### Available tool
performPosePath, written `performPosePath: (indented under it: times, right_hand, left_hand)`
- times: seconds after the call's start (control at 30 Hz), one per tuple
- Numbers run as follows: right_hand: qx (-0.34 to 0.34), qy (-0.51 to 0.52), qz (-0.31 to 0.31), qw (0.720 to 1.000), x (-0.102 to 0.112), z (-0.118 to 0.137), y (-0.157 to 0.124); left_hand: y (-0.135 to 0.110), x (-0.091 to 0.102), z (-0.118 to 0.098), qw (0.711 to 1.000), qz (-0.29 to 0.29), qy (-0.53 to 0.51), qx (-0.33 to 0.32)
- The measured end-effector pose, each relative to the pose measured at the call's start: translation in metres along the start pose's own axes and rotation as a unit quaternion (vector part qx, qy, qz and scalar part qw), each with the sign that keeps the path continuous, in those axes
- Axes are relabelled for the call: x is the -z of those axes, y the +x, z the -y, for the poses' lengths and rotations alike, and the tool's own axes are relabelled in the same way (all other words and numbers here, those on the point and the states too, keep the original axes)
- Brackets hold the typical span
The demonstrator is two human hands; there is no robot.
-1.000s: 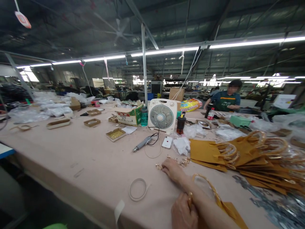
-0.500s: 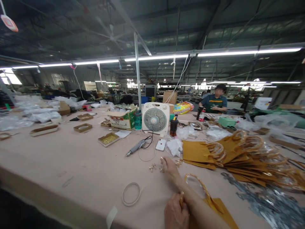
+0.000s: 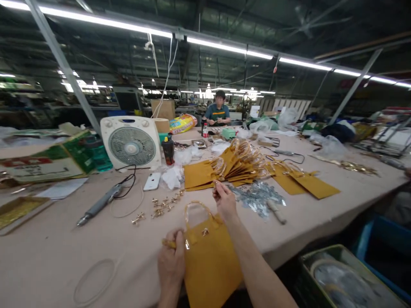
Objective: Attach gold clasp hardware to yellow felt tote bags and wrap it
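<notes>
A mustard-coloured bag panel [image 3: 212, 265] with a looped handle [image 3: 196, 205] lies at the table's front edge. My left hand [image 3: 171, 256] is closed beside its left edge, with the end of a mustard strap [image 3: 168, 244] sticking out between thumb and fingers. A shiny gold metal fitting [image 3: 205, 232] sits near the panel's top. Above the panel's right side, my right hand [image 3: 224, 201] pinches a small gold-coloured fitting, mostly hidden by the fingertips. Several loose gold fittings [image 3: 163, 207] are scattered behind the handle.
Behind my right hand are stacked mustard panels [image 3: 199, 174] and a heap of flat grey metal pieces [image 3: 257, 196]. A grey electric screwdriver [image 3: 99, 205], a white phone [image 3: 152, 181] and a box fan [image 3: 131, 143] stand or lie leftward. Across the table sits a co-worker [image 3: 218, 112].
The view has swung to the right. My right hand has left the loose gold fittings and come over beside the panel's handle, fingers pinched. My left hand stays closed on the strap.
</notes>
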State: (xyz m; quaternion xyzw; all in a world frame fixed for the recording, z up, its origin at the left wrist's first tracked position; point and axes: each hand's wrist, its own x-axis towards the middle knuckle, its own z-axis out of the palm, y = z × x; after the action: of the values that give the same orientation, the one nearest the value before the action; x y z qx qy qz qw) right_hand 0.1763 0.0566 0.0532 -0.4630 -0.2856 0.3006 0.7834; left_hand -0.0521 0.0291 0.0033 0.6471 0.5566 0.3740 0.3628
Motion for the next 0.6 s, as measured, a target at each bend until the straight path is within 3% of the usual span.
performPosePath:
  times: [0.1, 0.2, 0.33, 0.47, 0.53, 0.6]
  right_hand:
    - [-0.061, -0.028, 0.037, 0.997, 0.049, 0.008, -0.027]
    - [-0.109, -0.086, 0.078, 0.987, 0.082, 0.005, -0.051]
    - [-0.112, -0.162, 0.085, 0.977, 0.104, -0.005, -0.071]
    - [-0.086, -0.168, 0.076, 0.979, 0.11, -0.011, -0.077]
    - [-0.091, -0.16, 0.073, 0.98, 0.111, -0.011, -0.077]
    - [-0.095, -0.149, 0.074, 0.981, 0.112, -0.01, -0.077]
  left_hand:
    - [-0.002, -0.001, 0.003, 1.0, -0.012, -0.018, -0.01]
    - [-0.003, -0.002, 0.004, 0.999, -0.012, -0.039, -0.009]
    - [-0.005, -0.003, 0.001, 0.998, -0.032, -0.054, 0.005]
    - [-0.004, 0.004, 0.0, 0.988, -0.142, -0.05, 0.024]
    - [0.0, 0.012, 0.0, 0.978, -0.207, 0.015, -0.028]
    - [0.007, 0.02, -0.002, 0.959, -0.205, 0.119, -0.153]
